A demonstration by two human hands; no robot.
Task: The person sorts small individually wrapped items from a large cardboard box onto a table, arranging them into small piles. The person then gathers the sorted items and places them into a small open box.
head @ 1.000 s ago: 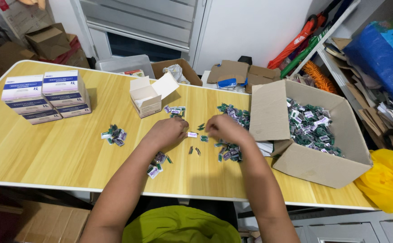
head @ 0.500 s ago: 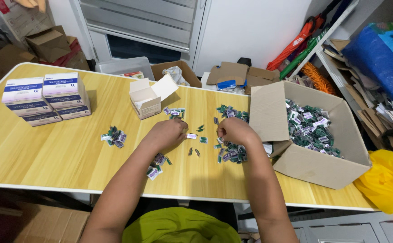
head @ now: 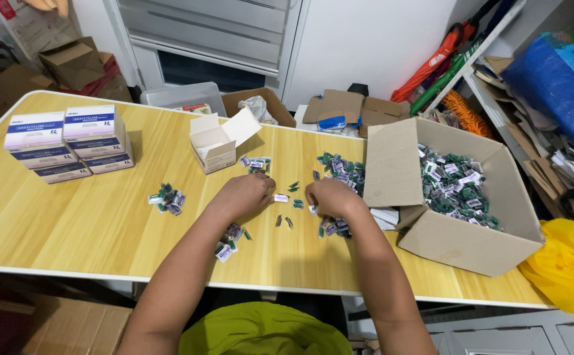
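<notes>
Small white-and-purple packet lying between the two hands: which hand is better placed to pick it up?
Probably left. The left hand has its fingertips right beside the packet; the right hand is curled over the pile on its own side, slightly farther away.

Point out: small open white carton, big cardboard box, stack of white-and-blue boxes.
small open white carton [head: 216,152], head view, on its front wall.
big cardboard box [head: 461,242], head view, on its outer front wall.
stack of white-and-blue boxes [head: 70,141], head view, on the stack's front face.

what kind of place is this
Probably a home storeroom used for packing: a folding table strewn with small packets, a cardboard box full of them, and cluttered shelves.
</notes>
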